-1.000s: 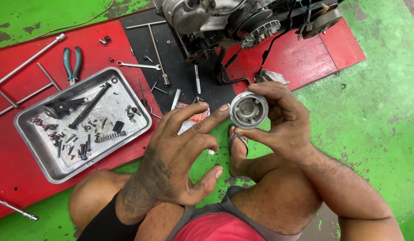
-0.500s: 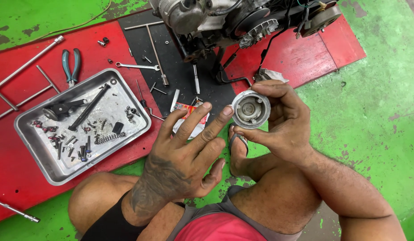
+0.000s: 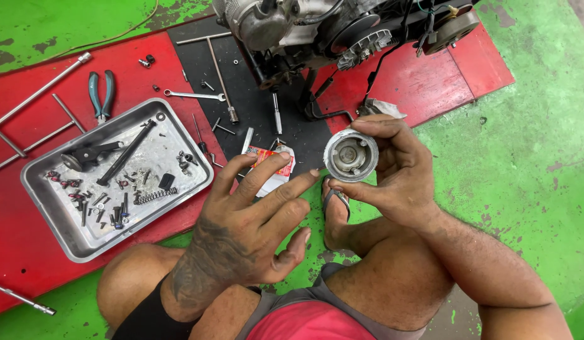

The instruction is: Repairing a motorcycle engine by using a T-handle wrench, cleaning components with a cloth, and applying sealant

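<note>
A round grey metal part (image 3: 350, 155), hollow and open toward the camera, is gripped between the thumb and curled fingers of the right hand (image 3: 393, 170), which are closed around its rim. It is held up in the air in front of the person's knees, above the edge of the black mat (image 3: 254, 107). The left hand (image 3: 254, 220) is held empty, its fingers spread and half extended, the forefinger tip reaching close to the part's left edge; whether it touches cannot be told. Just beyond the left fingertips a small red-and-white packet (image 3: 272, 170) is seen lying on the mat. Further left, a steel tray (image 3: 65, 236) filled with screws, a spring and dark tools is set on the red mat (image 3: 27, 264), with blue-handled pliers (image 3: 100, 94) and long T-handled rods (image 3: 34, 107) beside it. At the top, an engine (image 3: 317, 25) is seen standing on the mats, on a green painted floor (image 3: 525, 157).
</note>
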